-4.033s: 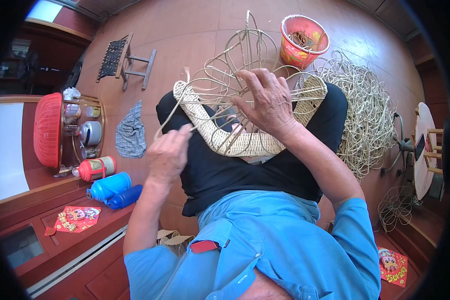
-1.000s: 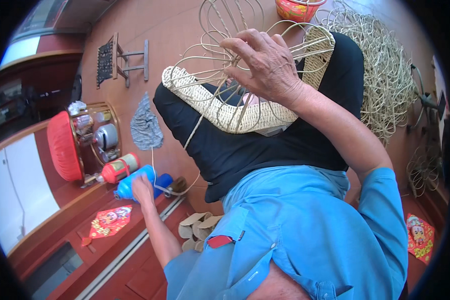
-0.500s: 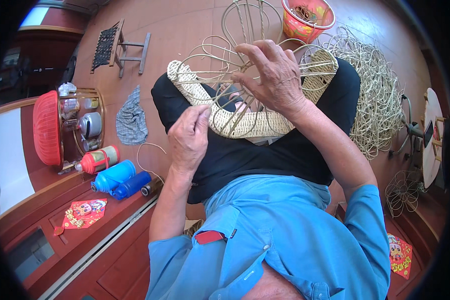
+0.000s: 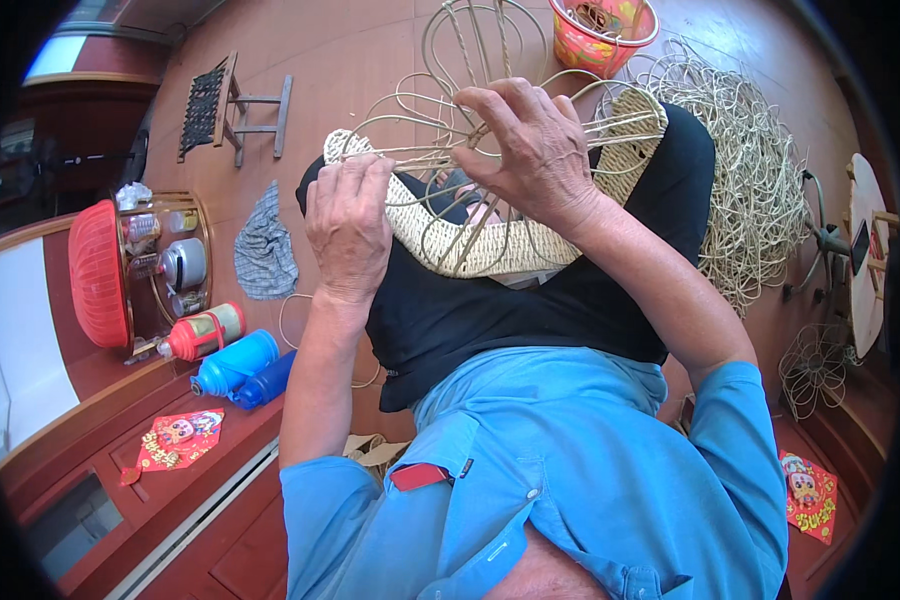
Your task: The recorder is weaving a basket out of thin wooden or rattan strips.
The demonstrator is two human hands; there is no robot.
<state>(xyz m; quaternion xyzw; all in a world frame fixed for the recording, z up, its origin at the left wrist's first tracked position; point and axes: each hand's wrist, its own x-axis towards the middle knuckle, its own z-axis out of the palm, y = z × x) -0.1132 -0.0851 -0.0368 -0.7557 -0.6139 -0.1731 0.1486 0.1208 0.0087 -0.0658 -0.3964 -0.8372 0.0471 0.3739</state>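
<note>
A partly woven basket point(image 4: 490, 250) rests on my lap, with a thick band of pale plaited cord and thin beige loops fanning out from its middle. My right hand point(image 4: 535, 155) is bent around the looped middle, thumb and fingers on either side of it. At the basket's left end, my left hand point(image 4: 350, 220) is closed, fingertips pressed together at thin strands of cord point(image 4: 420, 161) that run toward the middle. The fingertips partly hide what they pinch. More loops point(image 4: 475, 45) stand up beyond my right hand.
A large heap of loose cord point(image 4: 745, 180) lies at right, below a red patterned bucket point(image 4: 602, 45). A low stool point(image 4: 260, 105), a crumpled cloth point(image 4: 265, 245), flasks point(image 4: 232, 362) and a rack with a red cover point(image 4: 95, 275) stand left. A wire flower-shaped frame point(image 4: 813, 370) is at right.
My left hand has moved up and to the left, onto the basket's left end. My right hand has stayed at the looped middle, its grip nearly the same.
</note>
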